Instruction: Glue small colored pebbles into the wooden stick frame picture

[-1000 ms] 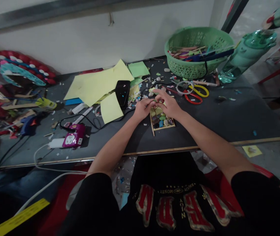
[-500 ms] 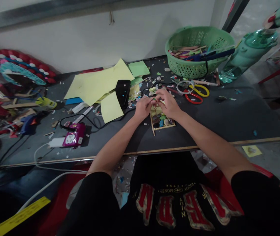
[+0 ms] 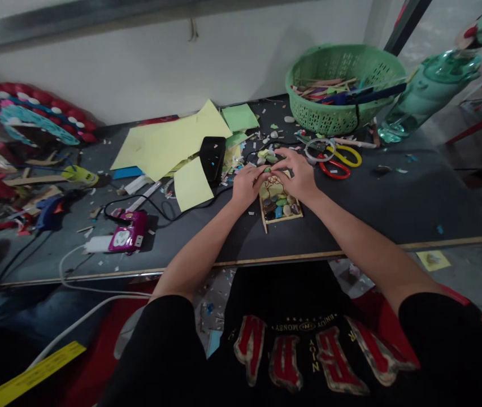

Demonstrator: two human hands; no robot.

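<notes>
A small picture frame of thin wooden strips (image 3: pixel 283 219) lies flat on the dark table in front of me. Painted pebbles (image 3: pixel 278 211) in blue, green, black and pale colours fill its lower part, and red, branch-like lines (image 3: pixel 273 182) show on the yellow backing above them. Over the frame's top edge, a small green pebble (image 3: pixel 267 169) sits between my fingertips. My left hand (image 3: pixel 247 185) pinches it from the left. From the other side my right hand (image 3: pixel 299 176) meets it with thumb and finger. The exact contact is too small to make out.
Behind my hands lie loose pebbles and paper scraps (image 3: pixel 265 154), a black phone (image 3: pixel 212 161) and yellow paper sheets (image 3: pixel 156 144). Scissors (image 3: pixel 334 168), a tape ring (image 3: pixel 319 150) and a green basket (image 3: pixel 342 116) stand right. Left are a purple power socket (image 3: pixel 128 233) and glue gun (image 3: pixel 49 213).
My right hand has drawn slightly to the right and its fingers have shifted. More of the frame's red lines and the green pebble show now. My left hand has barely moved.
</notes>
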